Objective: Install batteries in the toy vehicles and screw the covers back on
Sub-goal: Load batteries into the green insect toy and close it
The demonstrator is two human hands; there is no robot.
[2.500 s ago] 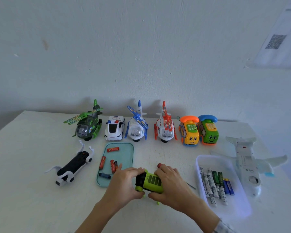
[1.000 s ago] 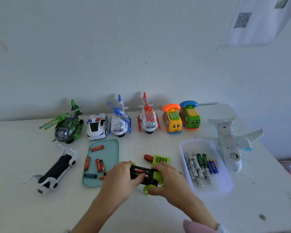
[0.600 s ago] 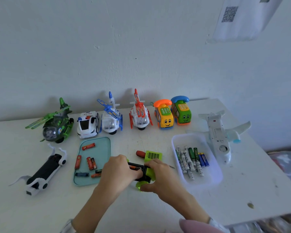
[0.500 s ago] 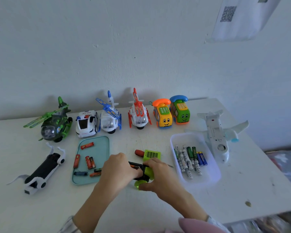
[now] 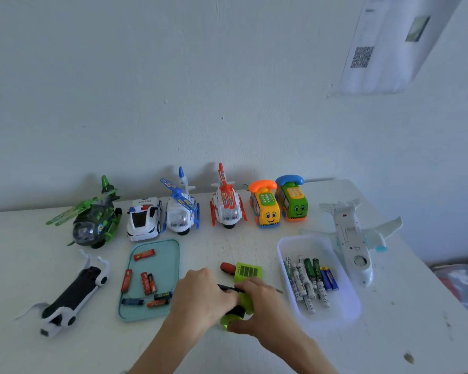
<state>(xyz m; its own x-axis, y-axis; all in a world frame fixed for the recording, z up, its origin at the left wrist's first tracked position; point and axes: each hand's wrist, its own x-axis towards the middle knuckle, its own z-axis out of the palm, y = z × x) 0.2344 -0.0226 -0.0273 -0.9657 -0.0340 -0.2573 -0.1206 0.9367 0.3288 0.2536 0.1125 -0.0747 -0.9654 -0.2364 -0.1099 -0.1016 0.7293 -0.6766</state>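
Both hands (image 5: 200, 295) cupped round toy (image 5: 241, 306)

A plain room at home: a white table (image 5: 389, 333) against a bare wall (image 5: 227, 76), toys (image 5: 227, 203) lined up

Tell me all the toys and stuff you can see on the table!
helicopters: 3, green, blue-white, red-white, back row
police car: 1, white, back row
phone cars: 2, yellow and green, back row
plane: 1, white, upside down, far right
black toy: 1, black-white, left
flat tray: 1, teal, holds red and dark batteries
tub: 1, clear, holds white, green, blue batteries
cover: 1, lime, behind hands
screwdriver: 1, red handle, beside cover
green toy: 1, lime, held
left hand: grips toy
right hand: grips toy
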